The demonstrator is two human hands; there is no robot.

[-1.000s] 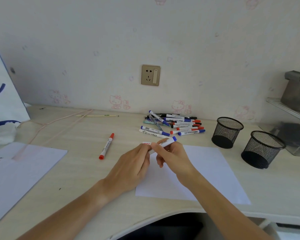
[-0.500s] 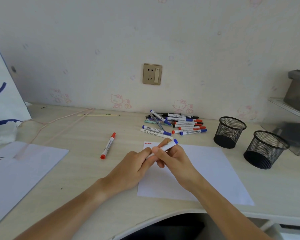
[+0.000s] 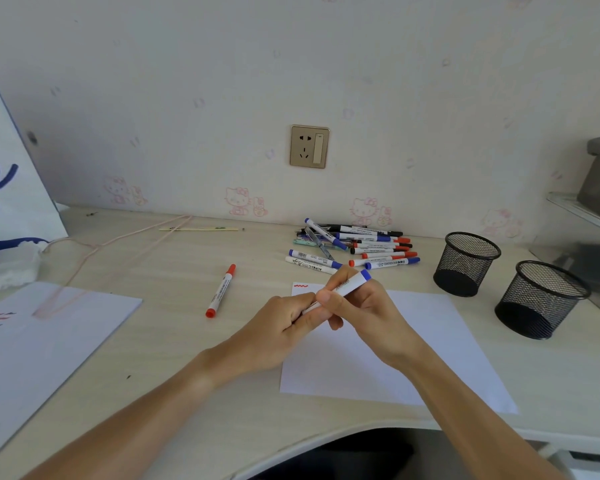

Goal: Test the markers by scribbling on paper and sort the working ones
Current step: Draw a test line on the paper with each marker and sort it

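Both hands meet over a white sheet of paper (image 3: 430,341) that bears a small red scribble (image 3: 300,286) at its top left corner. My right hand (image 3: 364,313) grips the white barrel of a blue marker (image 3: 352,285), blue end pointing up and right. My left hand (image 3: 284,327) pinches the marker's lower end, which its fingers hide. A pile of several markers (image 3: 357,249) lies behind the paper near the wall. A lone red marker (image 3: 221,291) lies on the desk to the left.
Two black mesh pen cups (image 3: 466,263) (image 3: 539,299) stand at the right. A second sheet with colour marks (image 3: 49,327) lies at the left, beside a white bag (image 3: 7,188) and a pink cord (image 3: 118,244). The desk's curved front edge (image 3: 291,445) is below.
Both hands have drawn slightly toward me with the marker, uncovering the red scribble on the paper. The grip on the marker looks the same.
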